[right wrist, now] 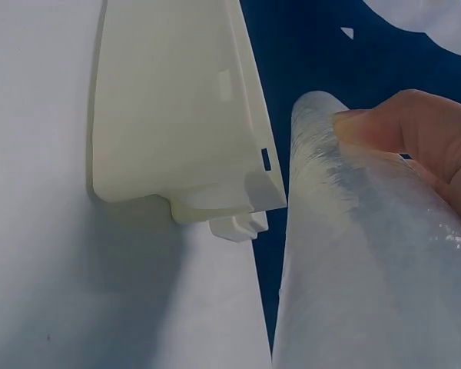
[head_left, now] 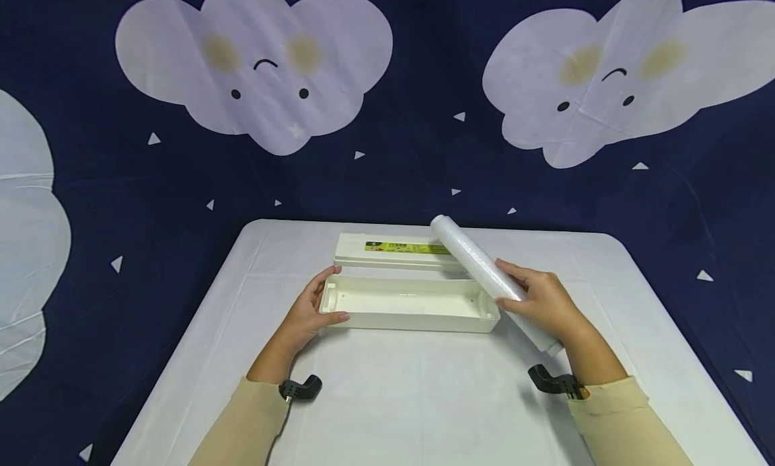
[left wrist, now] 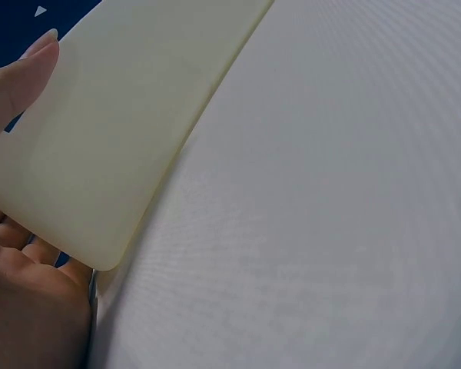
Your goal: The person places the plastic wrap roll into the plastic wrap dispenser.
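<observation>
An open cream plastic wrap box [head_left: 406, 320] lies lengthwise on the table, its long inside bare. My left hand [head_left: 309, 310] grips its left end, thumb on the front wall and fingers around the far corner. The left wrist view shows that thumb against the box wall [left wrist: 131, 115]. In my right hand [head_left: 541, 301] is a roll of plastic wrap [head_left: 475, 254], held slanted above the box's right end, its far end pointing up and left. In the right wrist view, the thumb presses on the roll [right wrist: 353, 254], apart from the box [right wrist: 169, 108].
Behind the box lies its cream lid [head_left: 354, 249] with a yellow-green label [head_left: 402, 247]. White cloth covers the table [head_left: 418, 399]. A dark blue backdrop [head_left: 424, 163] with clouds hangs past the table's far edge. Black straps with mounts [head_left: 301, 389] sit on both wrists.
</observation>
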Action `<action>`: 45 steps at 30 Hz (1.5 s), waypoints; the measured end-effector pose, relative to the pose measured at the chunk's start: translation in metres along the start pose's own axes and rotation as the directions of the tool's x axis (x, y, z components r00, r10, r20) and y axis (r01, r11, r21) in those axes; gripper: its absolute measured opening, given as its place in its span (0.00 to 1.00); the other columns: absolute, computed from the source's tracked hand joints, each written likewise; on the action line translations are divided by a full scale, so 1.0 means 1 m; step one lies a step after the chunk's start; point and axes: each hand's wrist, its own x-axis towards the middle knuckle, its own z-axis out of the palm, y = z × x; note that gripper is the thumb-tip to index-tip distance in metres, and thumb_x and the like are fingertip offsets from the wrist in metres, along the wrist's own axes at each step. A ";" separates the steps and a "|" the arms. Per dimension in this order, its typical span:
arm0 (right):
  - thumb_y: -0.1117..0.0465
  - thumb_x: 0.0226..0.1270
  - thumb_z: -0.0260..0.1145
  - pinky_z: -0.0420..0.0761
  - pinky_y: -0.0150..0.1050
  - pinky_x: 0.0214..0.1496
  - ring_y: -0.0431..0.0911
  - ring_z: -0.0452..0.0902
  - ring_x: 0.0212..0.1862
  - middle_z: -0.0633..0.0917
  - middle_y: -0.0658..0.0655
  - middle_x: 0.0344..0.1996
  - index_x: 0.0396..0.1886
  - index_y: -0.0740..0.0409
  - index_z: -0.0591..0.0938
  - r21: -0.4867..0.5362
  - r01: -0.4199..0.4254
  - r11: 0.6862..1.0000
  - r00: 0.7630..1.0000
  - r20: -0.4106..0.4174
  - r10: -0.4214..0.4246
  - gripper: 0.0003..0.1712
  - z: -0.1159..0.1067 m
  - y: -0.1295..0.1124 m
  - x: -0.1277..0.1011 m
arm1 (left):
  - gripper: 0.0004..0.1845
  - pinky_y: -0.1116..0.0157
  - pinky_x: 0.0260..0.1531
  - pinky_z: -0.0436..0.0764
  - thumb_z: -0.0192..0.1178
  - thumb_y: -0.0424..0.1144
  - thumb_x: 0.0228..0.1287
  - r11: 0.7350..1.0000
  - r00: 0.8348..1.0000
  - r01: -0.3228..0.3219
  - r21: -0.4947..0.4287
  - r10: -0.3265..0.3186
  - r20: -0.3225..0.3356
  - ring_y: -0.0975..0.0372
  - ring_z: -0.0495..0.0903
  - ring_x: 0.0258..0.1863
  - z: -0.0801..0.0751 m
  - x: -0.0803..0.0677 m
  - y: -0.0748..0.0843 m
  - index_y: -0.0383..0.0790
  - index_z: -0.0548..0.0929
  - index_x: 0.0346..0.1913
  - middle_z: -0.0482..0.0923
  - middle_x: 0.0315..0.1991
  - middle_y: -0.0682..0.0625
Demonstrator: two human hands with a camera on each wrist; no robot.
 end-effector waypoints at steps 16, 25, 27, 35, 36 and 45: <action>0.68 0.59 0.82 0.87 0.59 0.49 0.62 0.84 0.53 0.80 0.70 0.64 0.74 0.66 0.75 0.041 0.052 0.998 0.998 0.025 -0.053 0.43 0.007 -0.005 0.003 | 0.60 0.58 0.71 0.69 0.79 0.17 0.49 1.000 1.000 0.001 0.004 -0.001 -0.005 0.48 0.59 0.78 -0.001 0.000 -0.001 0.36 0.56 0.83 0.54 0.83 0.46; 0.67 0.59 0.82 0.87 0.55 0.47 0.58 0.85 0.51 0.80 0.67 0.65 0.73 0.64 0.77 0.041 0.077 0.996 0.996 0.037 -0.079 0.42 0.011 -0.006 0.005 | 0.60 0.61 0.71 0.69 0.79 0.18 0.48 1.000 1.000 0.004 0.007 -0.004 -0.008 0.50 0.57 0.79 0.000 0.000 -0.001 0.37 0.56 0.83 0.50 0.84 0.43; 0.67 0.58 0.82 0.87 0.55 0.47 0.58 0.85 0.51 0.81 0.67 0.65 0.73 0.64 0.77 0.042 0.085 0.995 0.995 0.039 -0.087 0.42 0.012 -0.007 0.005 | 0.60 0.61 0.70 0.70 0.79 0.17 0.48 1.000 1.000 0.007 0.010 -0.007 -0.009 0.50 0.57 0.79 0.000 0.000 -0.001 0.37 0.57 0.83 0.51 0.84 0.43; 0.68 0.57 0.82 0.87 0.56 0.49 0.58 0.84 0.53 0.80 0.65 0.66 0.73 0.64 0.77 0.044 0.118 0.992 0.991 0.061 -0.120 0.42 0.014 -0.011 0.007 | 0.60 0.62 0.70 0.70 0.79 0.17 0.48 1.000 1.000 0.006 0.021 -0.005 -0.013 0.50 0.58 0.79 0.000 0.000 0.000 0.38 0.57 0.83 0.52 0.84 0.44; 0.69 0.57 0.82 0.87 0.56 0.49 0.58 0.84 0.53 0.80 0.65 0.66 0.73 0.64 0.77 0.045 0.122 0.992 0.990 0.064 -0.124 0.43 0.015 -0.012 0.007 | 0.60 0.62 0.70 0.70 0.78 0.17 0.48 1.000 1.000 0.004 0.020 -0.004 -0.013 0.50 0.58 0.79 0.000 0.000 -0.001 0.37 0.57 0.83 0.52 0.84 0.43; 0.69 0.57 0.82 0.87 0.55 0.48 0.57 0.85 0.51 0.81 0.66 0.65 0.72 0.64 0.78 0.043 0.163 0.986 0.983 0.079 -0.166 0.41 0.018 -0.015 0.012 | 0.60 0.63 0.70 0.70 0.78 0.16 0.48 1.000 1.000 0.001 0.024 -0.001 -0.017 0.50 0.58 0.79 0.000 0.001 -0.001 0.36 0.57 0.83 0.52 0.83 0.43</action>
